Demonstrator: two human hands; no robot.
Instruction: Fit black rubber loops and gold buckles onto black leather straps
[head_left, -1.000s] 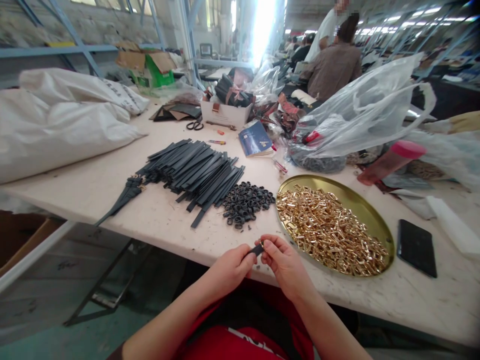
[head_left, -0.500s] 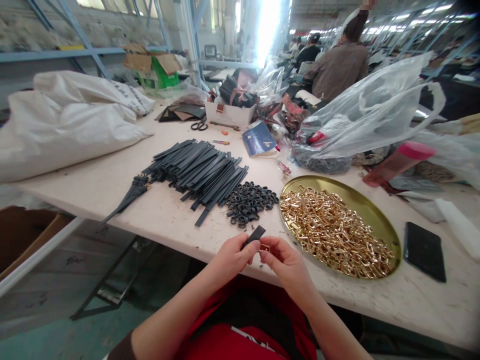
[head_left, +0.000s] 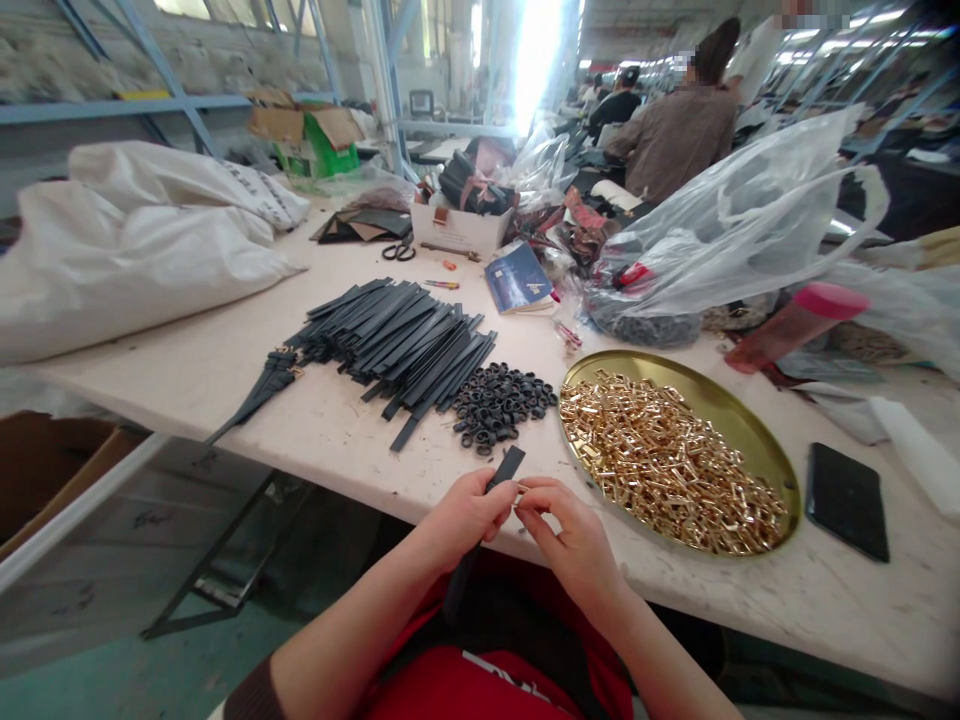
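While this flat, matte black strap point(head_left: 508, 466) sits pinched in the left hand point(head_left: 466, 512) at the table's point(head_left: 337, 470) edge, square end up, tail dangling lapward, the right hand point(head_left: 568, 528) pinches some tiny gold bit point(head_left: 519, 490), mostly hidden. Just beside, a round, shiny gold tray point(head_left: 757, 440)'s loaded with small gold metal buckles point(head_left: 660, 460). Further back, a white cardboard box point(head_left: 461, 230)'s stuffed with dark bundles point(head_left: 472, 190).

Head-worn view, down across table point(head_left: 247, 320)
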